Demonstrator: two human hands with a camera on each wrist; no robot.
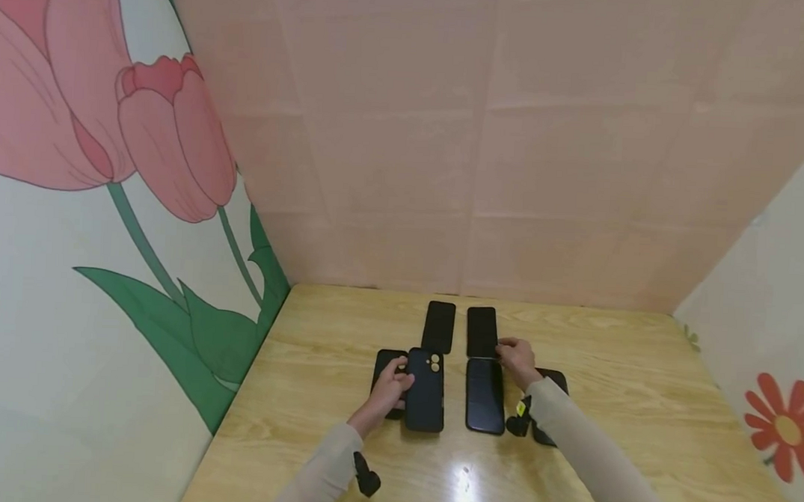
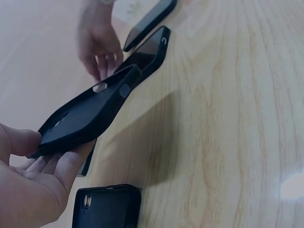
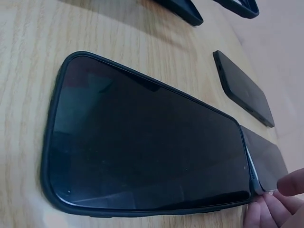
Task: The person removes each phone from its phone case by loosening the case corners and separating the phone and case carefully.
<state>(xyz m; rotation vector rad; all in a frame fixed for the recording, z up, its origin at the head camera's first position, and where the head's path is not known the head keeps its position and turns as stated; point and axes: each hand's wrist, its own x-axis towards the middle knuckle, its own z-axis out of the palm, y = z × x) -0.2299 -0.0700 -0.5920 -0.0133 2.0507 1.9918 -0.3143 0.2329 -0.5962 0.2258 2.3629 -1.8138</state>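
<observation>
My left hand (image 1: 388,389) grips a dark phone case (image 1: 424,402) by its left edge, thumb on one side and fingers beneath. In the left wrist view the case (image 2: 80,114) is tilted above the table, its hollow inside and camera cutout showing. Another dark case (image 2: 107,209) lies below it on the table. My right hand (image 1: 517,359) pinches the near right corner of a thin black phone (image 1: 482,332) at the back. Just in front lies a phone in a black case (image 1: 485,397), screen up; it fills much of the right wrist view (image 3: 147,137).
A second bare black phone (image 1: 439,327) lies at the back left. Another dark phone or case (image 1: 553,379) sits partly under my right forearm. The wooden table (image 1: 345,316) meets a pink-covered wall behind and painted walls at both sides.
</observation>
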